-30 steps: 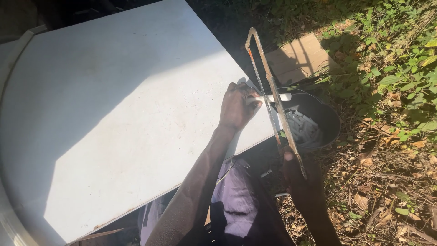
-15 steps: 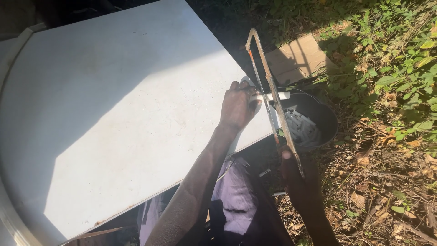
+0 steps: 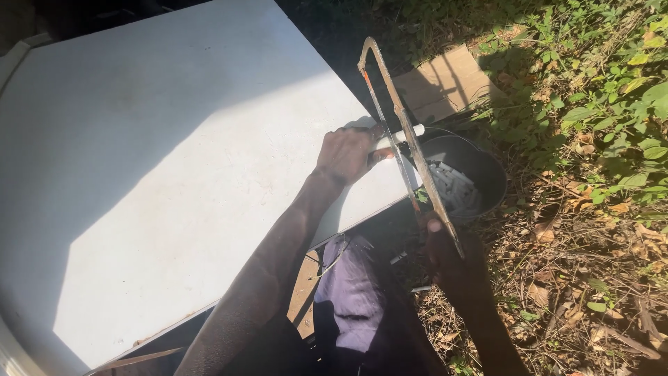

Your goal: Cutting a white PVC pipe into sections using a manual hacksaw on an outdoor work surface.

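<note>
Outdoors, strong sun, hard shadows. White bench (image 3: pixel 174 174) tilts across the left of the view; weeds and dry leaves on the ground to the right.

Left hand (image 3: pixel 346 154) is pressed down at the bench's right edge, fingers curled over a thin white rod (image 3: pixel 407 132) that sticks out past the edge. Right hand (image 3: pixel 445 254) sits low in shadow, closed round the near end of a rusty hacksaw (image 3: pixel 403 136). The saw frame runs up and away from the body, its blade crossing the rod just beyond the left fingers.

Directly under the overhang stands 1 dark bucket (image 3: pixel 480 174), holding a heap of short white cut pieces (image 3: pixel 452 188). Judged from that heap, many lengths are already sawn off; the rod under the blade is not yet severed, as its tip past the blade is in place. How much uncut stock remains cannot be told.

Poor view:
- Right hand's grip is deep in shadow; the handle itself is barely visible.
- Depth of the cut in the rod is too small to make out.
- The rod's length under the left hand is hidden, probably short.
- Flat cardboard (image 3: pixel 445 83) lies behind the bucket, partly shaded.
- Purple cloth (image 3: pixel 351 292) at the lap; the legs are cut off below.
</note>
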